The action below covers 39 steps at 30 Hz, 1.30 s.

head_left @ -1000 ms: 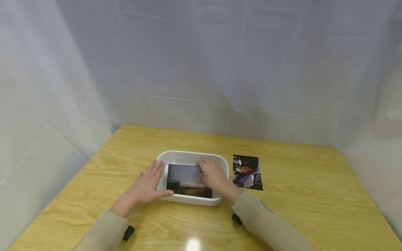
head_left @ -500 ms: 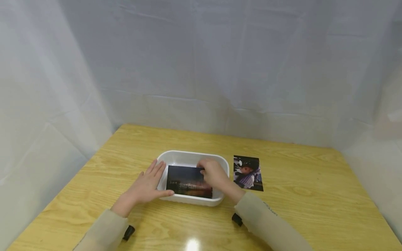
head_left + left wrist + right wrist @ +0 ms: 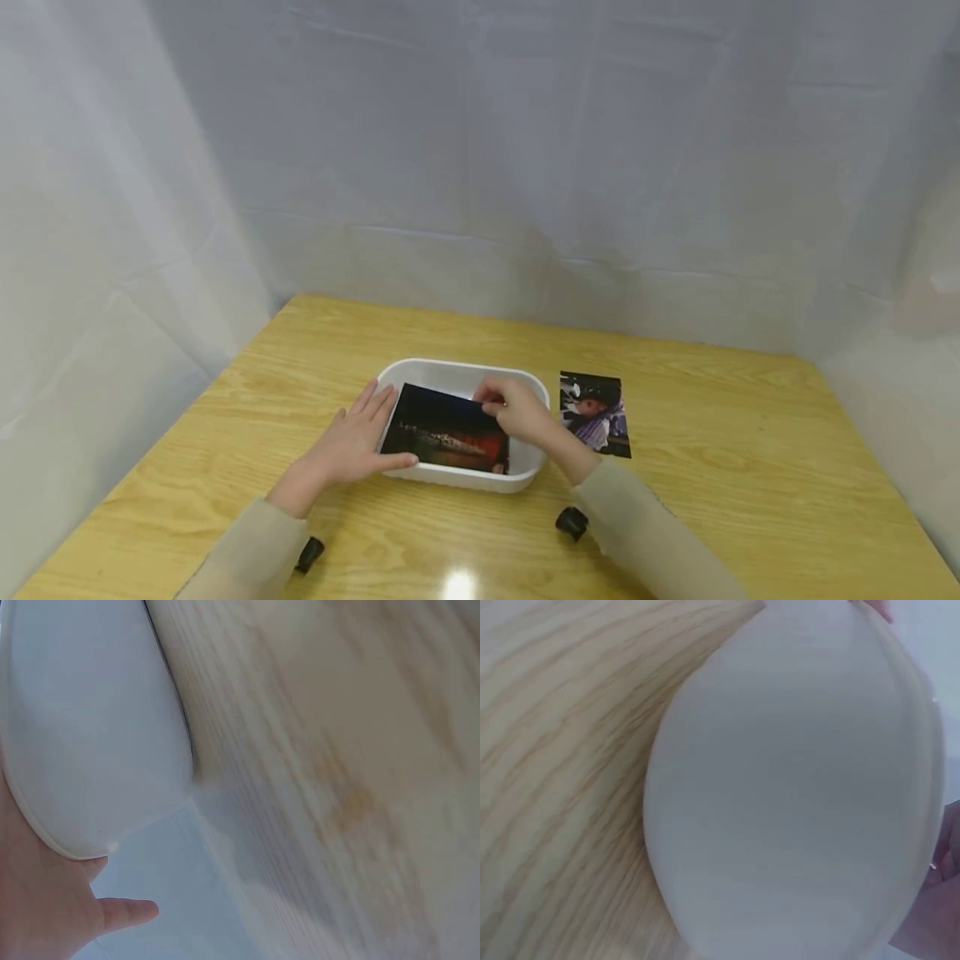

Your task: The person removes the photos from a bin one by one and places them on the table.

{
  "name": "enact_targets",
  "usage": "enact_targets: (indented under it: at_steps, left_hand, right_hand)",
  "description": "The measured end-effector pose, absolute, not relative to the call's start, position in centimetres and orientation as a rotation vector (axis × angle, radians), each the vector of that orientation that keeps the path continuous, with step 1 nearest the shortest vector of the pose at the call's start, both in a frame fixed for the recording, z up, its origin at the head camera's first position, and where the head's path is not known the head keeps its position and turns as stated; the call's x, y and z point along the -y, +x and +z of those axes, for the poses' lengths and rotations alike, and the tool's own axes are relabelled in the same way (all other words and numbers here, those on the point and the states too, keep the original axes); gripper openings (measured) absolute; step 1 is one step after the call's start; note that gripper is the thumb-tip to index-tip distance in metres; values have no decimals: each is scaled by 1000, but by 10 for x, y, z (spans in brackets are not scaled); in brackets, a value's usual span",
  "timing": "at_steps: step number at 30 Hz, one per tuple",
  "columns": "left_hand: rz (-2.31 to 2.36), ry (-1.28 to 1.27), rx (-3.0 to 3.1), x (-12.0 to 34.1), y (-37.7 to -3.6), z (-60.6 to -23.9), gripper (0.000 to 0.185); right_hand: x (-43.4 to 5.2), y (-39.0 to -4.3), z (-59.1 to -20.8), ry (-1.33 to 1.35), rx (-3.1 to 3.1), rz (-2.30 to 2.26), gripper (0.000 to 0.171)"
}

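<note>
The right hand's fingers (image 3: 486, 401) are pinching a dark photo (image 3: 442, 433) by its far edge, close to its far right corner. The rest of the right hand (image 3: 519, 412) is arching over the tray's right side, knuckles up. The left hand (image 3: 351, 443) is resting with straight, spread fingers on the left rim of a white tray (image 3: 459, 479), its thumb reaching along the near rim; it is steadying itself on the tray and gripping nothing.

The dark photo is sitting within the tray, slightly askew, its left side leaning toward the tray's left wall near the left hand. A thin band of lights is running across its black picture, and a red glow is showing toward the right. Just how high its far edge is standing above the tray floor, I cannot tell.

Both wrist views are showing mostly the tray's smooth outer wall.

Farther out, a second photo (image 3: 597, 410) is lying just right of the tray, showing a purple-striped garment. Pale sleeves (image 3: 652, 529) are covering the forearms, and a small black object (image 3: 572, 523) is showing beside the right one. Everything is resting on a yellow wood-grain table (image 3: 750, 467), with creased white sheeting (image 3: 480, 167) hanging behind.
</note>
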<state>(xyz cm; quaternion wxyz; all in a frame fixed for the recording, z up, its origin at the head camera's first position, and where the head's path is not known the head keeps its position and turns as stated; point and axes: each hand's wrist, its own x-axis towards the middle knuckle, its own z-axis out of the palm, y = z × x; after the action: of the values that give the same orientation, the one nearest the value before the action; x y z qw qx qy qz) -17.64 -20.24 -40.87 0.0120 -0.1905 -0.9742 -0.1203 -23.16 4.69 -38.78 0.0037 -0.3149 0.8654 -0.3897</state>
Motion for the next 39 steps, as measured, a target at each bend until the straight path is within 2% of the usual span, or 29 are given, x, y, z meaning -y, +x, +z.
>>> enact_targets:
  at_steps: [7, 20, 39]
  left_hand:
    - [-378, -592, 3045, 201, -175, -409, 99]
    - [-358, -603, 3012, 200, -176, -410, 98]
    - [-353, -610, 3025, 193, -176, -409, 97]
  right_hand:
    - [-57, -233, -387, -817, -2730, -1362, 10]
    - [-84, -232, -378, -338, -2607, -1638, 10]
    - [-151, -224, -384, -52, -2368, -1909, 16]
